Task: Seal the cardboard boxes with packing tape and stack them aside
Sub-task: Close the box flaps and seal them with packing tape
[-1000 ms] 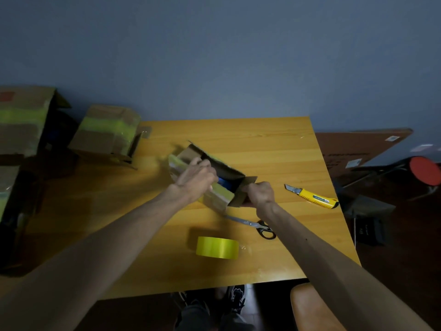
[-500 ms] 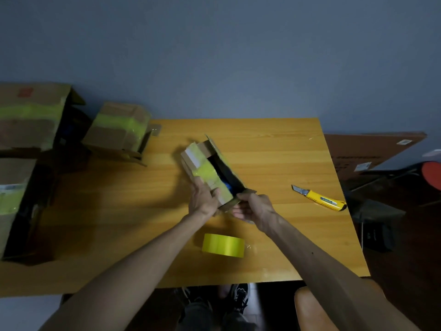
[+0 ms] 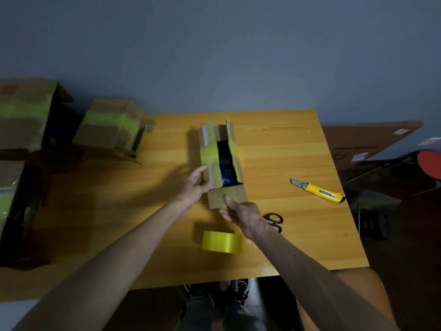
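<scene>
Worktop (image 3: 286,144): L grip (image 3: 194,185) clamps box (image 3: 210,151) steady, R grip (image 3: 243,216) pinches end flap (image 3: 229,195), prob to fold it shut b4 taping.

Open box (image 3: 208,151): brown cardboard, lying lengthwise near the middle of the surface (image 3: 286,144); the two long top flaps stand apart, each crossed by yellow tape, with a dark inside and something blue in the gap; the near end flap is folded outward.
Tape roll (image 3: 222,242): yellow, near the front edge, just in front of the open box, not touching it.
Small taped box (image 3: 111,126): tilted at the far left corner, wrapped in a yellow band.
Large taped box (image 3: 25,115): further left, yellow-banded.
</scene>
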